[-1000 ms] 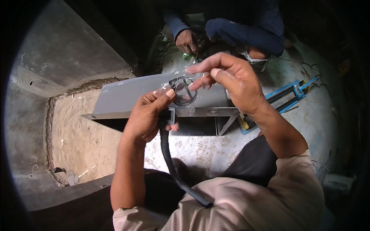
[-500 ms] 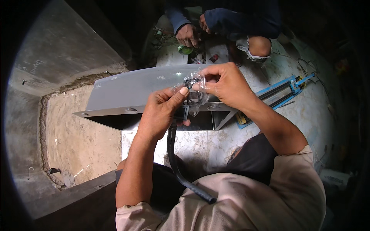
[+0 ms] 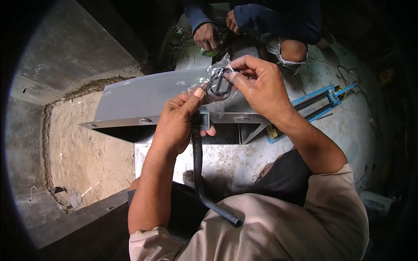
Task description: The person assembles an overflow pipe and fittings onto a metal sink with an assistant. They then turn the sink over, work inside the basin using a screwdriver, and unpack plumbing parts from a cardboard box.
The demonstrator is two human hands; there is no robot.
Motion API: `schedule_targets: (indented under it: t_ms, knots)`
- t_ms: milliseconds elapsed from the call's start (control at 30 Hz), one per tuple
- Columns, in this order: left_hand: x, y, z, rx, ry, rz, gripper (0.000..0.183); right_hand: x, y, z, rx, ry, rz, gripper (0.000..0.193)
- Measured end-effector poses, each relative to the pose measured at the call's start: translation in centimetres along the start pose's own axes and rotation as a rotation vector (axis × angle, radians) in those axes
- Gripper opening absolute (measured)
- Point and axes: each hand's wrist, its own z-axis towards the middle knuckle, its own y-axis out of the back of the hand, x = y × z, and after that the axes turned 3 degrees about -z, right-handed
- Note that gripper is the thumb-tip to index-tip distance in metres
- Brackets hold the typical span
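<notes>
Clear plastic bag (image 3: 217,105) is stretched between my two hands, with a black ring-shaped part (image 3: 220,92) showing through it. My left hand (image 3: 173,122) is closed, its thumb pressing on the bag's left side. Under that thumb, the same hand also supports a small rectangular grey fitting (image 3: 202,119) on top of a black corrugated hose (image 3: 197,161). The hose hangs down and curves to rest its open end on my shirt. At the bag's upper right, my right hand (image 3: 261,85) pinches the film between thumb and fingers.
A grey metal box-like body (image 3: 143,98) with round holes along its edge lies just beyond my hands. To the right is a blue tile cutter (image 3: 313,104). Ahead, another person's hand (image 3: 207,37) rests near a green object (image 3: 208,53). Concrete walls stand left.
My right hand has moved up and slightly right, drawing the bag wider. The black part inside now shows more plainly, and the fitting under my left thumb is more exposed.
</notes>
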Motion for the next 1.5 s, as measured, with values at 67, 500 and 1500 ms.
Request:
schedule_targets:
  t_ms: [67, 500, 1500]
  knots:
    - [0.1, 0.0, 0.1, 0.025, -0.026, -0.036, 0.041, 0.9, 0.4, 0.2, 0.022, 0.039, -0.033, 0.021]
    - [-0.1, -0.6, 0.0, -0.005, -0.104, -0.105, 0.036, 2.8, 0.3, 1.2, 0.013, 0.262, -0.048, 0.013]
    - [0.0, -0.8, -0.2, 0.004, -0.115, -0.117, 0.042, 0.6, 3.9, 2.1, 0.266, 0.063, 0.047, 0.017]
